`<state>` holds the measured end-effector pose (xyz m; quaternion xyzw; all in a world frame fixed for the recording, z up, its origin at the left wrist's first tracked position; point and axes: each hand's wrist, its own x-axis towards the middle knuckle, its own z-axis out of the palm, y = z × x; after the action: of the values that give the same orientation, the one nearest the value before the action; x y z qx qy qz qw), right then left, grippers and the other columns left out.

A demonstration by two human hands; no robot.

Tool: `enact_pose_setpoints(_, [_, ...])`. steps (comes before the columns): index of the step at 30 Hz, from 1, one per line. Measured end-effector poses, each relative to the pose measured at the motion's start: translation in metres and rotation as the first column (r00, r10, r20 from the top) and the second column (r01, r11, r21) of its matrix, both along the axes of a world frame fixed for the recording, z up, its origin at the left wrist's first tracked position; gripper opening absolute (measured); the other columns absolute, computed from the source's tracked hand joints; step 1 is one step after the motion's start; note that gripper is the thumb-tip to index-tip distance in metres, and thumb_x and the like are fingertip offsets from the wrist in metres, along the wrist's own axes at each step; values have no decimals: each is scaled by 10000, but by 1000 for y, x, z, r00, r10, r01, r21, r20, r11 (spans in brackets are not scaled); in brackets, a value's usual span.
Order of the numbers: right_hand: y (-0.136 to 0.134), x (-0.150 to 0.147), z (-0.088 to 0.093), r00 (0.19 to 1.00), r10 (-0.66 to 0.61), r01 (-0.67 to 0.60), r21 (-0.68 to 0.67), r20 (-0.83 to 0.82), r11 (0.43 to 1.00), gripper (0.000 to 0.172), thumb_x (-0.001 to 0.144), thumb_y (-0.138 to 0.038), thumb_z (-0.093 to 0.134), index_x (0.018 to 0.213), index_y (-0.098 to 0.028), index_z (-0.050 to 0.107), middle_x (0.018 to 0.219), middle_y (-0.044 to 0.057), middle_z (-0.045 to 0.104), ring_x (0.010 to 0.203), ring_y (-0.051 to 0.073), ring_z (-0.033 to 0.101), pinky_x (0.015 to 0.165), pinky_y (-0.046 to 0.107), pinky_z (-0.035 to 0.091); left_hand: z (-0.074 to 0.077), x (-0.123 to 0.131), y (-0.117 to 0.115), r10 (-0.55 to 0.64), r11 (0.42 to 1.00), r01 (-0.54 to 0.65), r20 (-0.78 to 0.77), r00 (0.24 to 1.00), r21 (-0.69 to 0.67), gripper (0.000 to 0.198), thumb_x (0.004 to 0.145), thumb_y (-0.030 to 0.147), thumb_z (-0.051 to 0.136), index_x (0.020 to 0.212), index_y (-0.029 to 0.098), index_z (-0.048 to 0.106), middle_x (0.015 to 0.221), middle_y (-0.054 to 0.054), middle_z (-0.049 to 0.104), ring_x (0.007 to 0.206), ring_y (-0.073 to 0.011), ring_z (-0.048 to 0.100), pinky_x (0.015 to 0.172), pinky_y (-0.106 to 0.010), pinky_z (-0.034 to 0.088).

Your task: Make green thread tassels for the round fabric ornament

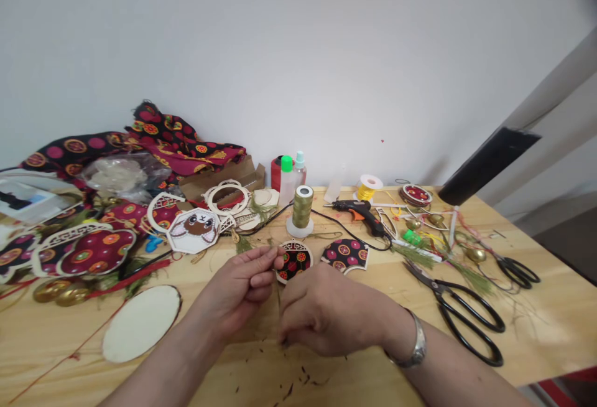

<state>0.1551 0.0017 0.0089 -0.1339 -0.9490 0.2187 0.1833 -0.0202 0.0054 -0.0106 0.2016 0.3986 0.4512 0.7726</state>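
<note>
The left hand (242,289) pinches the round ornament (293,262) at its left rim; it lies flat, patterned face up, hanging loop pointing away toward the gold thread spool (302,208) just beyond. The right hand (326,310), nearer than the ornament, is curled knuckles-up; whether it grips anything is hidden. Large black scissors (466,313) lie right of the ornament on the wooden table (536,338), against a white wall (298,52).

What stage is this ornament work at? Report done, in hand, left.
Done: finished fabric ornaments lie at the left. In hand: the left hand pinches a round fabric ornament with its fingers; the right hand works just below it. Left: a fabric piece and bare wooden rings lie unassembled.
</note>
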Motion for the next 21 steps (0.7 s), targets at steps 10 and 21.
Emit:
enact_pose_setpoints(10, [-2, -4, 5, 987, 81, -72, -65, 139, 995, 138, 770, -121, 604, 792, -187, 722, 730, -42, 711, 676, 84, 609, 595, 187, 402, 3, 3, -1, -10, 999, 9, -40, 999, -41, 142, 784, 15, 547, 714, 44, 667, 595, -7, 524, 370, 21, 350, 313, -56, 212])
enact_pose_setpoints(21, [0, -9, 2, 935, 263, -208, -232, 237, 950, 171, 784, -89, 589, 881, -118, 727, 789, 3, 707, 706, 96, 596, 623, 173, 407, 1, 2, -3, -37, 999, 38, -68, 997, 19, 142, 800, 45, 564, 840, 16, 697, 661, -25, 515, 465, -14, 399, 382, -99, 303])
